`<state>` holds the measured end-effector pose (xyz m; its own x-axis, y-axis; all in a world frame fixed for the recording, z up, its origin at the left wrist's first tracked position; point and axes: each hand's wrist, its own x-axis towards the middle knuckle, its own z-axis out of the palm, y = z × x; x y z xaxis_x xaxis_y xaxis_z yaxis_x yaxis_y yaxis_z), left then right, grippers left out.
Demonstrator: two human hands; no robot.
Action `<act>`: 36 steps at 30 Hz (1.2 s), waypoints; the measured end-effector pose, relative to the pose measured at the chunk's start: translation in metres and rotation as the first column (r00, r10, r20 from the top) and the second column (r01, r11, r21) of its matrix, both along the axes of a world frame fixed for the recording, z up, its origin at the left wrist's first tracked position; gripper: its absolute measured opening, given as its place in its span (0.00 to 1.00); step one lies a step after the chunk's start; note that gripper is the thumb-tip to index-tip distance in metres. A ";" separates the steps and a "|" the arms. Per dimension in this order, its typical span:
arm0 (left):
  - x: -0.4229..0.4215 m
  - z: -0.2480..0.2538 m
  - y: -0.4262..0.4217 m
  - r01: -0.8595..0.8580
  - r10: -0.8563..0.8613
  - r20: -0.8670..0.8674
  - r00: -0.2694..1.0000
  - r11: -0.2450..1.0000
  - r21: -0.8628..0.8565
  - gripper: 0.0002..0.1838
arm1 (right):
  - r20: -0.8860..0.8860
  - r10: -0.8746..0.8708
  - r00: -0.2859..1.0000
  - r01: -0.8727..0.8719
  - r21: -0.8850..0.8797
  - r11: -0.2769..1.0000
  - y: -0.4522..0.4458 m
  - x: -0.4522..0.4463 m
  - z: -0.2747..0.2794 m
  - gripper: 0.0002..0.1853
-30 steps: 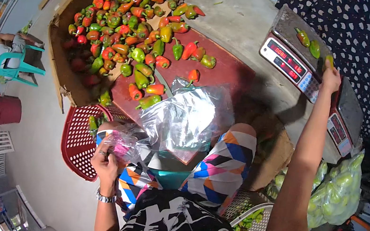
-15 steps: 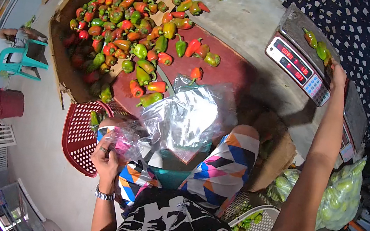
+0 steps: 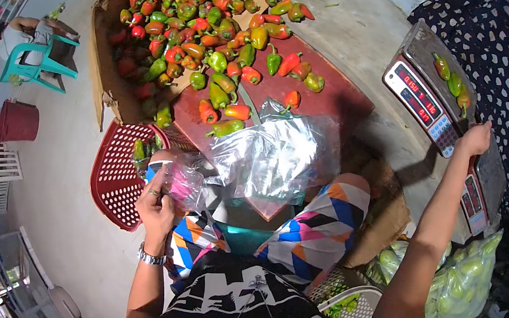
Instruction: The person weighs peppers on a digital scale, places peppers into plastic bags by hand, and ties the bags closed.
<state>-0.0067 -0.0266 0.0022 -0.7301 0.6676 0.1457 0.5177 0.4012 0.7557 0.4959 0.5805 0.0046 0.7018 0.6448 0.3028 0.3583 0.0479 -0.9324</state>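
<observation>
My left hand [image 3: 156,207] is closed on a clear plastic bag [image 3: 185,181] above my left knee. At the right, my right hand [image 3: 476,138] is just off the lower edge of a digital scale [image 3: 424,99], holding no pepper that I can see; its fingers are partly hidden and their pose is unclear. Three peppers [image 3: 454,83] lie in a row on the scale's plate, and its red digits are lit. More clear plastic bags [image 3: 291,155] lie on the red board [image 3: 336,95], beside loose peppers [image 3: 291,101] and a knife [image 3: 249,105].
A cardboard box [image 3: 105,38] holds a large pile of peppers. A red basket [image 3: 121,172] stands by my left knee, a pale basket [image 3: 361,306] at my right. Bagged green produce [image 3: 463,282] and a second scale [image 3: 475,199] are at the right. A person [image 3: 32,37] sits far left.
My right hand has let go of the third pepper, now resting on the scale, and moved off the plate. The lit digits have changed. The camera view has shifted slightly.
</observation>
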 end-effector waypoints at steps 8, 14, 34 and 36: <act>-0.002 -0.002 -0.002 0.019 -0.019 -0.011 1.000 1.000 0.020 0.35 | -0.139 0.526 0.839 -0.515 0.108 0.851 -0.017 -0.074 0.048 0.19; -0.001 -0.002 -0.002 0.005 -0.005 -0.012 1.000 1.000 0.008 0.34 | -0.398 0.612 0.684 -0.605 0.161 0.780 -0.111 -0.202 0.049 0.19; -0.003 -0.002 0.000 0.017 -0.017 -0.019 1.000 1.000 0.019 0.32 | 0.488 0.857 0.167 -0.869 -0.338 0.362 -0.231 -0.365 -0.091 0.12; -0.001 0.002 0.002 0.016 -0.016 -0.001 1.000 1.000 0.019 0.32 | 0.517 0.856 -0.025 -0.899 -0.386 0.207 -0.256 -0.385 -0.094 0.16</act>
